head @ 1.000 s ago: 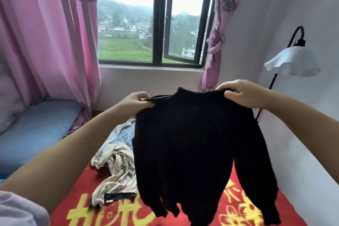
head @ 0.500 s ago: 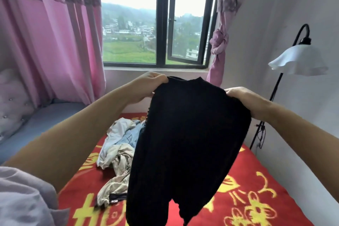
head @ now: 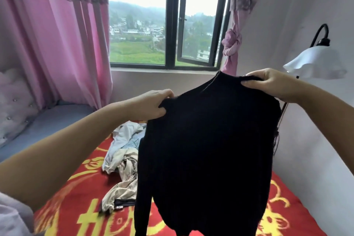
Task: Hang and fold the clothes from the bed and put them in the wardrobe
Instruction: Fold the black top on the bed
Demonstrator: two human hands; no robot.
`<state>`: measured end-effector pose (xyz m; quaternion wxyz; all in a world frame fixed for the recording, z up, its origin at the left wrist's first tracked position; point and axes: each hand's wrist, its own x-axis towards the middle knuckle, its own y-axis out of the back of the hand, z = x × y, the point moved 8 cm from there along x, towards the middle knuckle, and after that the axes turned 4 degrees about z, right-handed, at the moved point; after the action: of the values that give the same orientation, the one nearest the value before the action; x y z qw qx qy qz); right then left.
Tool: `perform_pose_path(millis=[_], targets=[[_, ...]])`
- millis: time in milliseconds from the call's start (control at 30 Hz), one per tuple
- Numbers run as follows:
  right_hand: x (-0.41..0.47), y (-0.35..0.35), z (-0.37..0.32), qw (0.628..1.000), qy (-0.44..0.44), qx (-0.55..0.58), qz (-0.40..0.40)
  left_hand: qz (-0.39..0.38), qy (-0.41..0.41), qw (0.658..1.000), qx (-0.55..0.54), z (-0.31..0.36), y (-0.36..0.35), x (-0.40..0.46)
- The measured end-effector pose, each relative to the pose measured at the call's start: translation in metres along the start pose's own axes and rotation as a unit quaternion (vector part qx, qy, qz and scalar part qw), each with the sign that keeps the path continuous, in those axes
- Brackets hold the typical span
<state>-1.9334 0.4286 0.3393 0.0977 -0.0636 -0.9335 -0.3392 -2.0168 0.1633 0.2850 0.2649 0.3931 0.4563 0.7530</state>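
Since a moment ago the left hand (head: 153, 104) has dropped and the right hand (head: 272, 84) risen, tilting the black sweater (head: 206, 149). Both hands' fingers pinch its shoulders above the bed (head: 283, 214). Folding is likely starting; next it needs laying flat.

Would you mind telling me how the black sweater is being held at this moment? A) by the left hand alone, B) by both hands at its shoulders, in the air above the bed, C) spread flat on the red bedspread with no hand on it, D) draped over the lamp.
B: the left hand and the right hand each grip a shoulder of the black sweater, which hangs above the red bedspread.
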Motion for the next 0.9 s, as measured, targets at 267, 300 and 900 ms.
perform_pose_path(millis=[267, 300, 900], targets=[[-0.004, -0.025, 0.022, 0.996, -0.068, -0.003, -0.051, 0.187, 0.169, 0.963, -0.096, -0.057, 0.003, -0.001], [-0.004, -0.032, 0.026, 0.994, -0.078, -0.027, -0.07, 0.197, 0.181, 0.96, -0.085, -0.059, 0.002, 0.0], [0.015, -0.075, 0.06, 0.988, -0.152, -0.006, 0.01, 0.063, 0.249, 0.952, -0.169, -0.057, -0.013, 0.003]])
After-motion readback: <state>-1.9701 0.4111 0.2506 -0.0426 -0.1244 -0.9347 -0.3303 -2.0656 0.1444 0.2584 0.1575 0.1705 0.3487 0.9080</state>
